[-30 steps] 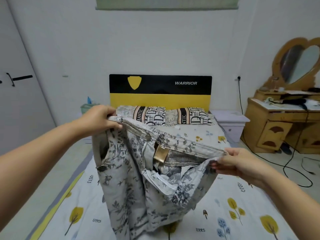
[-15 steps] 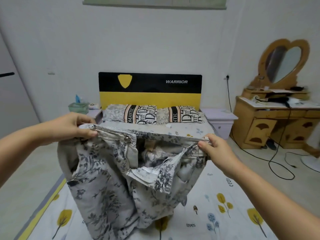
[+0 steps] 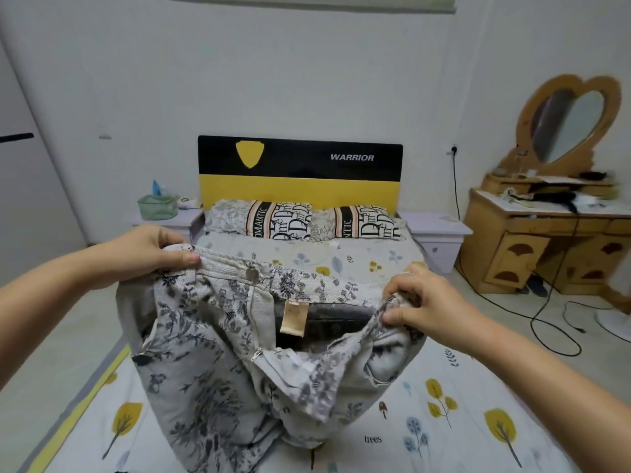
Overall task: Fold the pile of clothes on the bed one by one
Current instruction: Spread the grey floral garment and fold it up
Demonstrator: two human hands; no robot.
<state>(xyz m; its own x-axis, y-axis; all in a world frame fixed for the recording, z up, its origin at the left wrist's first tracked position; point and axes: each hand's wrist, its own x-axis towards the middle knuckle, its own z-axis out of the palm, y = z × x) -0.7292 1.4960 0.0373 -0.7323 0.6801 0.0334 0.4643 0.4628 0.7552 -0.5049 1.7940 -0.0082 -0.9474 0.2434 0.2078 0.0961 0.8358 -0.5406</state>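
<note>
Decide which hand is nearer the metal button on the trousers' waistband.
Left. The left hand grips the waistband just beside the metal button; the right hand pinches the far end, well away.

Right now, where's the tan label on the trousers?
Head view, centre: the tan label hangs inside the floral trousers, below the waistband, between the left hand and right hand.

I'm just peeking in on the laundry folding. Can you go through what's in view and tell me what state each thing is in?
Floral trousers: unfolded, held up by the waistband over the bed, fly open.
Left hand: gripping the waistband's left end.
Right hand: pinching the waistband's right end.
Bed: covered by a tree-print sheet.
Pillows: lying side by side at the headboard.
Black cable: plugged into the wall socket.
</note>
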